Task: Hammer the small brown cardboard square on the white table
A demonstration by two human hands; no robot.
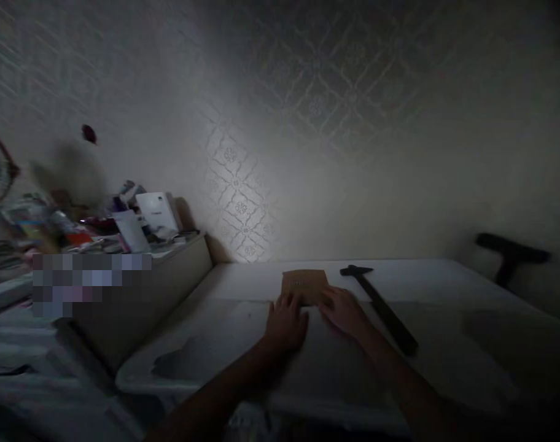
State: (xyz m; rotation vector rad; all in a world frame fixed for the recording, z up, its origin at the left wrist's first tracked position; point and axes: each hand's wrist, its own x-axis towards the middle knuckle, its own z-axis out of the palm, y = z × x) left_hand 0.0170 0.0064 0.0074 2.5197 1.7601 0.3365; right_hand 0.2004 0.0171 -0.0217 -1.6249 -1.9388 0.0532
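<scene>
A small brown cardboard piece [304, 286] lies flat on the white table [446, 319]. The left hand [287, 322] rests at the cardboard's near left corner, fingers spread loosely and flat, gripping nothing. The right hand [344, 312] presses on its near right edge, fingers likewise flat. A hammer [376, 304] lies just right of the cardboard. Faint print on the cardboard is unreadable.
</scene>
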